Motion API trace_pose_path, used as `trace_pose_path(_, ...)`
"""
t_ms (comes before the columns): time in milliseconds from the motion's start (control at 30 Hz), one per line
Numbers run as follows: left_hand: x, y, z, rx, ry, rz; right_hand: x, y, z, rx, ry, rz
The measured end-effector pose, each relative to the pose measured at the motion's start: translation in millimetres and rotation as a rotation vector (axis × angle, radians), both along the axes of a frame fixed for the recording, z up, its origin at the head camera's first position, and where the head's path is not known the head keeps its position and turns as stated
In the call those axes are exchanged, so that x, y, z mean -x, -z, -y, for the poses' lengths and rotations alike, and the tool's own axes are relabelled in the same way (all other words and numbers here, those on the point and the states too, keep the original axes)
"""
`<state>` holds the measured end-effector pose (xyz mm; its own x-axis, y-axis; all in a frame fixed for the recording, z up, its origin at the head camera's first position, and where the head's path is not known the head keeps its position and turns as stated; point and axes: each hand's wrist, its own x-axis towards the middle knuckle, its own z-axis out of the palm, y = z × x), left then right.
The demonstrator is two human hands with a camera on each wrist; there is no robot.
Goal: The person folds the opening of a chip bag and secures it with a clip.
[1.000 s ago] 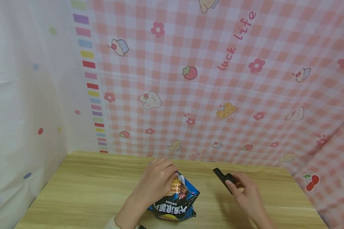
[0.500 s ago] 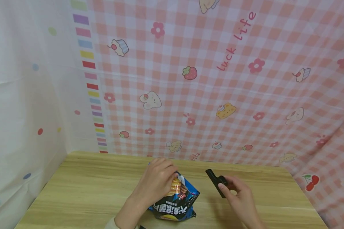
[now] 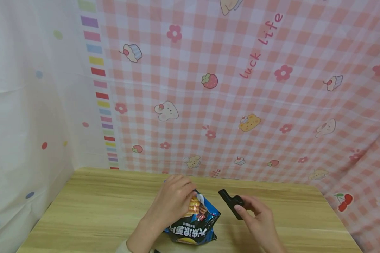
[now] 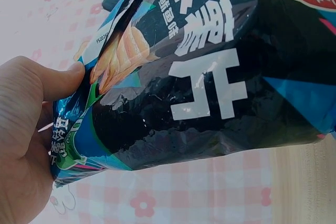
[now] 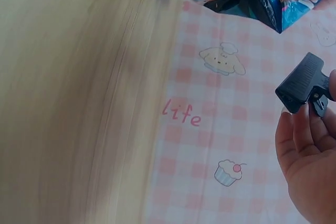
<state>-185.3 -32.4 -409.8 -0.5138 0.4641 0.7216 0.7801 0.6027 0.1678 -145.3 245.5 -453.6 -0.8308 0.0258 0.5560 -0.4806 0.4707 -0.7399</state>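
A black and blue chip bag point(image 3: 193, 225) stands on the table in the head view, printed with white lettering and yellow chips. My left hand point(image 3: 174, 196) grips its gathered top end; in the left wrist view the thumb presses on the folded edge of the bag point(image 4: 210, 87). To the right of the bag, my right hand point(image 3: 258, 214) pinches a black bag clip point(image 3: 231, 203) by its handles, thumb on one side and fingers on the other. The clip point(image 5: 303, 83) is apart from the bag in the right wrist view, its long bar towards it.
The wooden table point(image 3: 92, 211) runs back to a pink checked cloth point(image 3: 190, 105) hung behind it. A white dotted cloth point(image 3: 28, 105) hangs on the left side, and more checked cloth point(image 3: 367, 182) on the right.
My right hand has moved left with the clip, closer to the bag. The left hand and the bag have stayed in place.
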Motion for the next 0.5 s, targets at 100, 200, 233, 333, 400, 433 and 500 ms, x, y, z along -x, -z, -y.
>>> trace_pose_path(100,0.2,0.1,0.0,-0.001,-0.005,-0.007,0.5,0.0,4.2,0.014,-0.024,-0.013)
trace_pose_path(200,0.1,0.1,-0.1,0.0,-0.01,-0.015,0.8,-0.6,8.3,0.034,-0.056,-0.004)
trace_pose_path(233,0.1,0.1,-0.1,0.001,-0.011,-0.017,0.9,-0.6,9.7,0.041,-0.065,-0.001)
trace_pose_path(333,-0.2,-0.3,-0.2,-0.002,-0.008,-0.012,1.1,-0.3,13.1,0.068,-0.089,0.005)
trace_pose_path(400,-0.4,-0.5,-0.2,-0.004,-0.005,-0.005,1.0,0.1,15.2,0.087,-0.097,0.005)
trace_pose_path(433,-0.4,-0.6,-0.2,-0.006,-0.003,-0.001,0.9,0.2,16.1,0.094,-0.1,0.006)
trace_pose_path(500,-0.5,-0.7,-0.2,-0.008,0.0,0.005,0.8,0.1,17.8,0.104,-0.105,0.009)
